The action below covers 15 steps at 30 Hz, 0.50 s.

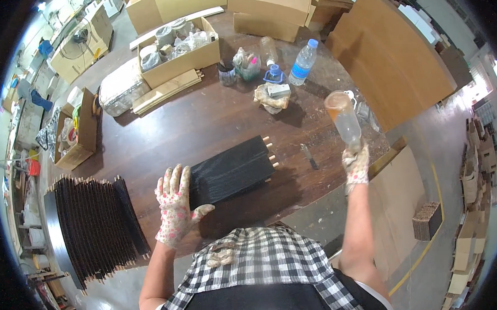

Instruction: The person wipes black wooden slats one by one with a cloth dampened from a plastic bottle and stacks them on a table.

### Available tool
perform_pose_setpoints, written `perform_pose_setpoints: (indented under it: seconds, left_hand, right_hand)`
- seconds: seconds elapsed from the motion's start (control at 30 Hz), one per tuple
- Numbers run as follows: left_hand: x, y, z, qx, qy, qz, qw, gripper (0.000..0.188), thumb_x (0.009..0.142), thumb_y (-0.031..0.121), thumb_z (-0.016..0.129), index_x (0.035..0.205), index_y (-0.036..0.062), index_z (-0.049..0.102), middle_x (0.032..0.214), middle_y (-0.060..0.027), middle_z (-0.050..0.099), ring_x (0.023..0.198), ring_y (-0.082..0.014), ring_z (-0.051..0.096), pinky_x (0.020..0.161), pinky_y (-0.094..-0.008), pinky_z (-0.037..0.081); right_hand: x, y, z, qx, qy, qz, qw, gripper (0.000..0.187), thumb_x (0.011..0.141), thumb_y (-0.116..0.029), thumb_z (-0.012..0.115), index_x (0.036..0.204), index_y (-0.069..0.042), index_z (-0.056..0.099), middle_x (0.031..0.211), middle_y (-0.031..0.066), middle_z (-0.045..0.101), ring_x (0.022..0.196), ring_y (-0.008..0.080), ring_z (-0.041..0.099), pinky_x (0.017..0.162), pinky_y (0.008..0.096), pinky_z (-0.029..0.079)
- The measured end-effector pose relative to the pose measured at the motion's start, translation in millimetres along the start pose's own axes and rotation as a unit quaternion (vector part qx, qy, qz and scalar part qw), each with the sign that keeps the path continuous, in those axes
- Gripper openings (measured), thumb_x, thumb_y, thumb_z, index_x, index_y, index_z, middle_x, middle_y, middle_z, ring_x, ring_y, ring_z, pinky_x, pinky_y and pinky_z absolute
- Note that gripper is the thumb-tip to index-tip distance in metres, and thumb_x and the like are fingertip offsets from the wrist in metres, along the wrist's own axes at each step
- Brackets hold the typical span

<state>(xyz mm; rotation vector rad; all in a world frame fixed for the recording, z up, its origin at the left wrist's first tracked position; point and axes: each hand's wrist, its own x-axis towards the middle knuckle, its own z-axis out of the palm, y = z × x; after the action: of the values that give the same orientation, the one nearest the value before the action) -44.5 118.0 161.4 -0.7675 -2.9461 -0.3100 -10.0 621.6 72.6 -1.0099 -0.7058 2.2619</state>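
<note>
My left hand (176,205), in a floral-print glove, lies with fingers spread against the left end of a black board (230,172). Short wooden dowels (270,151) stick out of that board's far right end. On the right, my gloved right hand (356,164) is closed around the narrow neck of a clear plastic bottle (347,126), whose wide base points away from me. Pale contents and an orange patch show in the bottle. A row of similar black boards with dowel ends (93,222) stands packed together left of my left hand.
At the back of the brown table (164,136) are a cardboard box of jars and bags (181,64), a water bottle (304,64), a blue-topped container (274,73) and a small block on crumpled material (271,96). A thin dark tool (311,158) lies near the board; a large brown panel (388,54) leans right.
</note>
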Motion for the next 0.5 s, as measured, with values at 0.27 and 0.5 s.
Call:
perform_pose_setpoints:
  seconds: [0.27,0.5]
  left_hand:
    - [15.6,10.5,1.9,-0.021,-0.012,0.045,0.999,0.1,0.07,0.055,0.074,0.144,-0.0008,0.036,0.147,-0.0222,0.037,0.137,-0.0425,0.031,0.113,-0.0541,0.023]
    - [37.2,5.0,22.9,-0.06,0.028,0.052,0.996,0.066,0.082,0.033,0.07,0.135,0.0008,0.047,0.139,-0.0185,0.047,0.132,-0.0392,0.04,0.11,-0.0509,0.03]
  right_hand:
    - [-38.1,-40.8,23.0,-0.344,-0.013,-0.347,0.872,0.023,0.091,-0.025,0.065,0.108,-0.01,0.059,0.099,0.0045,0.064,0.057,0.0088,0.054,0.042,0.0192,0.04]
    - [-23.1,-35.6,93.3,-0.712,-0.102,-0.587,0.372,0.043,0.084,-0.03,0.069,0.122,-0.011,0.061,0.112,0.0157,0.061,0.105,0.0328,0.061,0.091,0.0439,0.049]
